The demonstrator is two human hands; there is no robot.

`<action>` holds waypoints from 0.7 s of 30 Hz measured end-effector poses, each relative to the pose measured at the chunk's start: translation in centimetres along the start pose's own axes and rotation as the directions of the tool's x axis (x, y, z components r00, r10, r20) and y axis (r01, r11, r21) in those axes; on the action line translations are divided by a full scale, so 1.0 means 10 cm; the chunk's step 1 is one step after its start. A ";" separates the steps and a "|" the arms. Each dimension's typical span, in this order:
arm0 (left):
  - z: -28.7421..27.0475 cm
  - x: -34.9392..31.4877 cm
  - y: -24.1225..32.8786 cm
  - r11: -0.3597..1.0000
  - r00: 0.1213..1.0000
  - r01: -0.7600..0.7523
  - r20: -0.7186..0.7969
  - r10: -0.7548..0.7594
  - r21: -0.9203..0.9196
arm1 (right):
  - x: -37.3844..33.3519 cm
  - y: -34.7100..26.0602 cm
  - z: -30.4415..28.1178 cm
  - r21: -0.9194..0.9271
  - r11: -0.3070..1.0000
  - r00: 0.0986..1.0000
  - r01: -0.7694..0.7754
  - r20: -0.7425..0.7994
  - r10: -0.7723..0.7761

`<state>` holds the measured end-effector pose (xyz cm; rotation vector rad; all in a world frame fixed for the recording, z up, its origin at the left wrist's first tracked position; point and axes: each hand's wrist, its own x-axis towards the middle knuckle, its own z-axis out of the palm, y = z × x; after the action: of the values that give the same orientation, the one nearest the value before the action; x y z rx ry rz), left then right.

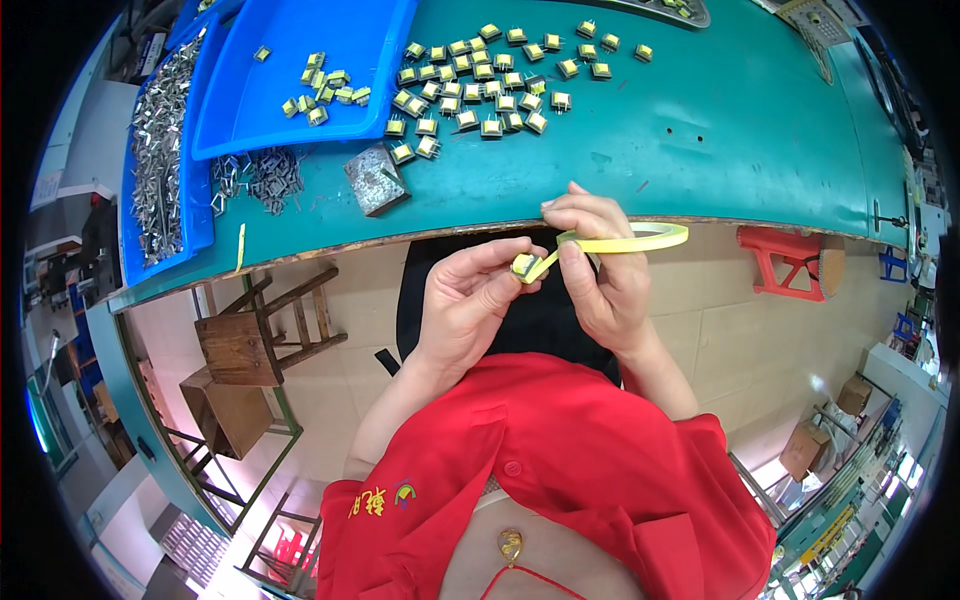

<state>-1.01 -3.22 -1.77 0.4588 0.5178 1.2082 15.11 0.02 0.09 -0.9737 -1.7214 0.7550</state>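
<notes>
In front of the table's near edge, my left hand point(468, 308) pinches a small transformer point(524, 265) with a yellow-wrapped middle between thumb and fingers. My right hand point(608, 280) is closed on a roll of yellow tape point(665, 237), its ring sticking out to the right past the fingers. A short stretch of tape point(548, 262) runs from the roll to the transformer and touches it. Both hands are close together, above my lap.
Many similar transformers point(480, 72) lie on the green table point(740, 130). A blue tray point(230, 125) holds more. Metal clips fill a blue bin point(203, 220). Beside them are a metal block point(378, 180), dark thin pieces point(275, 180) and a yellow tape strip point(241, 248). A red stool point(780, 262) stands right.
</notes>
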 end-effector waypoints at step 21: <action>0.08 0.05 -0.01 0.999 1.000 0.007 -0.023 -0.007 -0.038 | 0.00 0.03 0.09 -0.013 0.999 0.999 -0.039 -0.028 0.039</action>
<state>-0.34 -2.85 -1.23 0.4105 0.5149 1.2159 14.32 0.15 -0.49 -1.0254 -1.6897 0.7519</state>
